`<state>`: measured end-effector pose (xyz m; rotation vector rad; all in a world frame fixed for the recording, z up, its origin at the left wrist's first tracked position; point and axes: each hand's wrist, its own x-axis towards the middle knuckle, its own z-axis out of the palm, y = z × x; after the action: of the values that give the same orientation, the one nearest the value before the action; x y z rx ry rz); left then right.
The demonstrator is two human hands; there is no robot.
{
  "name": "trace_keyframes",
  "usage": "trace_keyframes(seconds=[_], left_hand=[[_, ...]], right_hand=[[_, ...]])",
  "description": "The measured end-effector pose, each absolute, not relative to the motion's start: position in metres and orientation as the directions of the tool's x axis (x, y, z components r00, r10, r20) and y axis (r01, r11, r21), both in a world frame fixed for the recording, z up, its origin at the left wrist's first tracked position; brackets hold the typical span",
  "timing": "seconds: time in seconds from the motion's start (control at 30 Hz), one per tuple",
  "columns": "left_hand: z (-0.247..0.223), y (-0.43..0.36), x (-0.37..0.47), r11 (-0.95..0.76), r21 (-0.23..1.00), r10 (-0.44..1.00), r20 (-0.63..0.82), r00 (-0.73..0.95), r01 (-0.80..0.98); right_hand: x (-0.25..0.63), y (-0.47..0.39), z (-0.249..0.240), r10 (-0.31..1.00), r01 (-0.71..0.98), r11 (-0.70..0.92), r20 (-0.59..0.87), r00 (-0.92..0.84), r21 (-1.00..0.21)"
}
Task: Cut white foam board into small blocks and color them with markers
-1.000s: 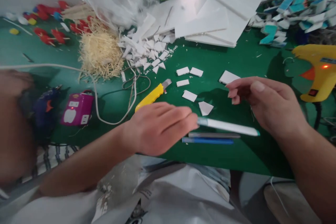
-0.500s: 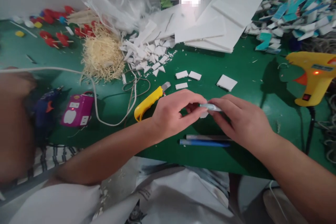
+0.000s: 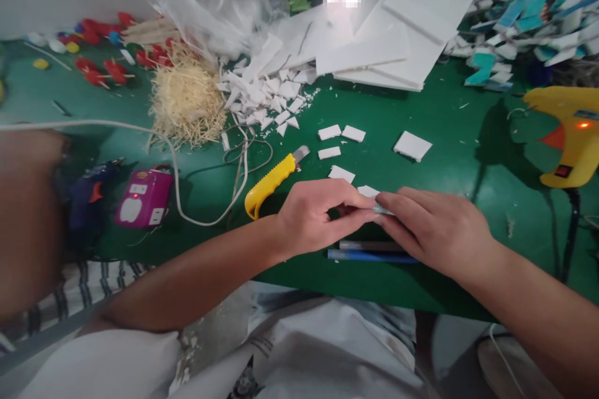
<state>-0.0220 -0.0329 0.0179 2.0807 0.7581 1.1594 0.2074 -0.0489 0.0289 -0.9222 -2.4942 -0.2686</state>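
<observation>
My left hand (image 3: 325, 212) and my right hand (image 3: 435, 221) meet fingertip to fingertip over the table. Pinched between both is a slim pale blue pen-like object (image 3: 384, 209), mostly covered by the fingers. White foam pieces (image 3: 341, 173) lie just beyond my left hand, one (image 3: 369, 191) right against the fingers. Below the hands rest a blue pen (image 3: 369, 256) and a greyish pen (image 3: 369, 245), their right ends under my right hand. A yellow utility knife (image 3: 274, 182) with its blade out lies beside my left wrist.
A yellow glue gun (image 3: 568, 137), its light on, stands at right. Foam scraps (image 3: 262, 100), white sheets (image 3: 369, 53) and straw-like shreds (image 3: 187, 96) fill the back. Left are a purple power adapter (image 3: 144, 196), a white cable (image 3: 175, 168), a blue glue gun (image 3: 91, 193) and another person's arm (image 3: 30, 218).
Both hands have moved slightly down and to the right in view with the pale blue object, which is now more hidden. Foam pieces show beyond the left fingers.
</observation>
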Motion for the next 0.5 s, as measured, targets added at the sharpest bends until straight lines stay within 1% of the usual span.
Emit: trace_keyframes(seconds=[0.3, 0.5], left_hand=[[0.021, -0.038, -0.024, -0.639, 0.756, 0.716, 0.520, 0.465, 0.139], [0.023, -0.041, -0.025, -0.638, 0.748, 0.724, 0.501, 0.473, 0.183]], right_hand=[[0.202, -0.061, 0.030, 0.596, 0.680, 0.733, 0.485, -0.640, -0.003], [0.207, -0.059, 0.025, 0.615, 0.689, 0.725, 0.468, -0.635, -0.017]])
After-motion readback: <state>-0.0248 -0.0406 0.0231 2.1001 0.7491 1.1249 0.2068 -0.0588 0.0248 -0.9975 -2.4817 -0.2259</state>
